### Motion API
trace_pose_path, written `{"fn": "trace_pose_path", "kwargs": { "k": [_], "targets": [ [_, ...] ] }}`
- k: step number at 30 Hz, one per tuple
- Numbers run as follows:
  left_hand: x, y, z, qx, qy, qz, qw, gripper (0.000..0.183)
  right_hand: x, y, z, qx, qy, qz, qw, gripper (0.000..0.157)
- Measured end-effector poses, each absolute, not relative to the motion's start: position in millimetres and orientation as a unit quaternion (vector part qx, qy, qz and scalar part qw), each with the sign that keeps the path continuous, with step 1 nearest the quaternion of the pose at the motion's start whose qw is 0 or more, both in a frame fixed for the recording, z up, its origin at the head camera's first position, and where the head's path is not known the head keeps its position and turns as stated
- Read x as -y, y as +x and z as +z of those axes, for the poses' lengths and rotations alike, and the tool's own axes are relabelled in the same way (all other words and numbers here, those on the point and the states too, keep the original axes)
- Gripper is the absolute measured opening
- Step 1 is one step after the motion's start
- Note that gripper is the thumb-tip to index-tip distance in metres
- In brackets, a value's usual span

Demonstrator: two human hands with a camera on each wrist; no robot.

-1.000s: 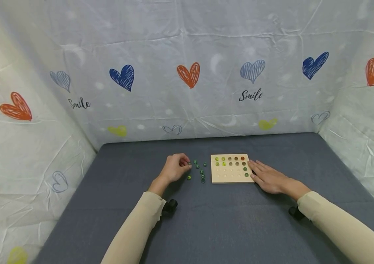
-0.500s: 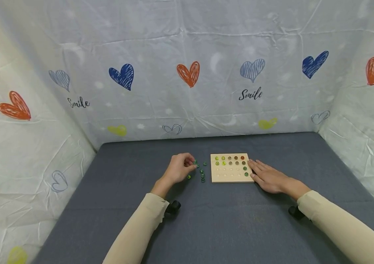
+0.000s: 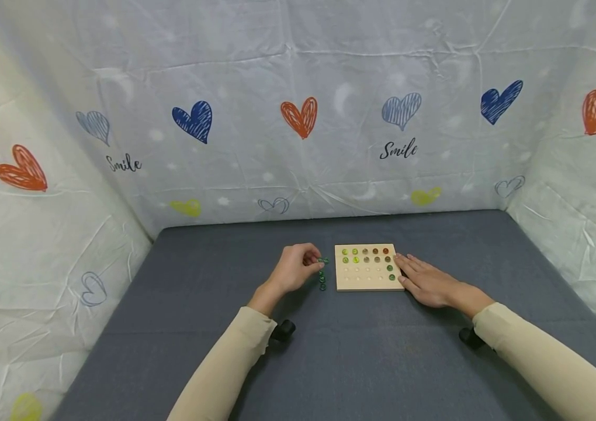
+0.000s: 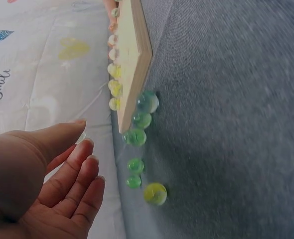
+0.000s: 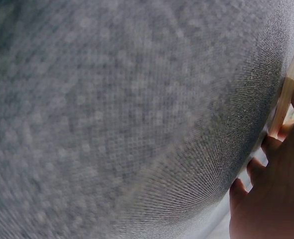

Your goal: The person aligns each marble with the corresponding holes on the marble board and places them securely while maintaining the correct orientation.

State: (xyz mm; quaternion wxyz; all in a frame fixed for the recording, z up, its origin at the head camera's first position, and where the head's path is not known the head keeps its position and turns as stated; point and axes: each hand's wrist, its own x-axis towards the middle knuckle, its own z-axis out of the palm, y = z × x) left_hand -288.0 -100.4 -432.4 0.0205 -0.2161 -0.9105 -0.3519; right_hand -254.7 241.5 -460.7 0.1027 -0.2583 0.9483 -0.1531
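My left hand (image 3: 299, 266) is raised over the table, left of the wooden board (image 3: 347, 285). In the left wrist view, its thumb and index finger pinch a small glassy marble (image 4: 81, 139), mostly hidden by the fingertips. Several green marbles (image 4: 143, 120) lie loose on the cloth between this hand and the board, along with one yellow-green marble (image 4: 155, 193). On the board, yellow, brownish, red and green marbles (image 3: 356, 260) sit in the two far rows and down the right column. My right hand (image 3: 426, 283) rests against the board's right edge, fingers extended.
A dark grey cloth (image 3: 361, 356) covers the table. White hanging sheets (image 3: 245, 64) printed with hearts enclose the back and both sides. Bare shallow holes (image 3: 367, 270) show in the board's nearer rows.
My left hand has moved to the right, over the loose green marbles and closer to the board, covering some of them in the head view. The right hand stays on the board's edge.
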Motion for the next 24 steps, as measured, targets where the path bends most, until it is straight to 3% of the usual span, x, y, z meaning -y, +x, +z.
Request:
{"fn": "trace_pose_path", "kwargs": {
  "k": [24],
  "targets": [
    [55.0, -288.0, -434.7, 0.899, -0.262, -0.351, -0.002, 0.009, -242.3, -254.4, -460.8, -0.948, -0.260, -0.153, 0.099, 0.060]
  ]
}}
